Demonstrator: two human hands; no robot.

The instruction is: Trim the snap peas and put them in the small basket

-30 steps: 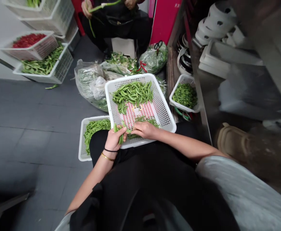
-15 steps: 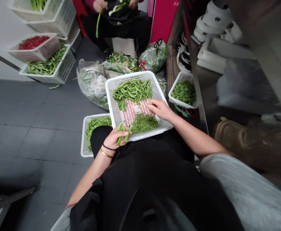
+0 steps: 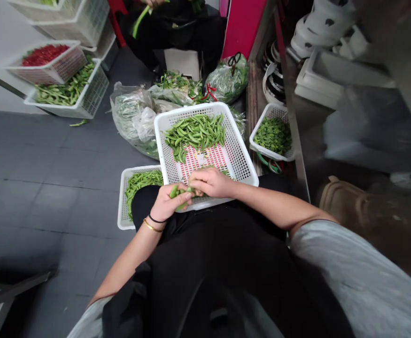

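Observation:
On my lap rests a white perforated basket [image 3: 252, 180]. A heap of green pea pods [image 3: 196, 131] lies in its far half. Over the near left corner, my left hand [image 3: 166, 204] is closed around several pea pods [image 3: 174, 191]. My right hand [image 3: 214, 182] meets it there, fingers pinched at the end of one pod; the fingertips are partly hidden. Behind the right hand, a pile of thin green trimmings [image 3: 226, 173] is mostly covered.
A second basket of pods [image 3: 144, 180] stands on the floor by my left knee. Plastic bags of greens [image 3: 133, 110] lie beyond. A basket of leafy greens [image 3: 274, 136] is at right, stacked crates [image 3: 85, 98] at far left. Another person sits opposite, holding a green stalk [image 3: 141, 21].
My right hand has moved left and toward me, from above the trimmings to the pods in my left hand. The left hand has stayed nearly in place. The view has tilted slightly.

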